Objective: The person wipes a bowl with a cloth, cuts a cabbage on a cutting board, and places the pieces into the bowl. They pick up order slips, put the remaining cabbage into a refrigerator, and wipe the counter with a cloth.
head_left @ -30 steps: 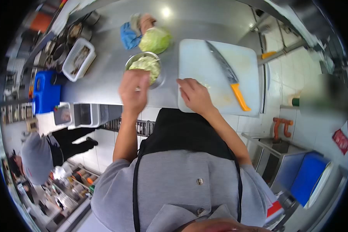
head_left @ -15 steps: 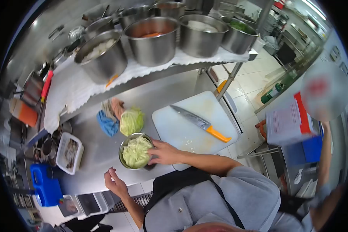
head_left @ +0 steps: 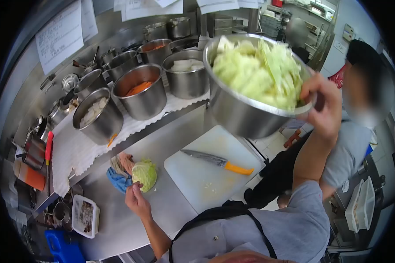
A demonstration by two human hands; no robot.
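My right hand [head_left: 322,105] grips the rim of a steel pot [head_left: 245,111], raised high at the right and tilted a little. Cut pale green cabbage [head_left: 259,70] fills the pot to the top. My left hand [head_left: 138,200] is low over the counter with its fingers curled together, and nothing shows in them. Just beyond its fingertips lies a piece of cabbage [head_left: 145,173], beside a blue cloth [head_left: 117,179]. A knife with a yellow handle [head_left: 239,168] rests on the white cutting board [head_left: 193,179], where small scraps are scattered.
Several steel pots of food, one with orange strips [head_left: 139,88], stand on the cloth-lined shelf [head_left: 74,162] above the counter. A white basket [head_left: 85,217] and a blue jug [head_left: 63,247] are at the left. A co-worker in a grey shirt [head_left: 349,147] stands close at my right.
My right hand has lifted the pot of cabbage from the counter, up and to the right. My left hand has moved slightly towards the cabbage piece. The co-worker is now nearer the counter.
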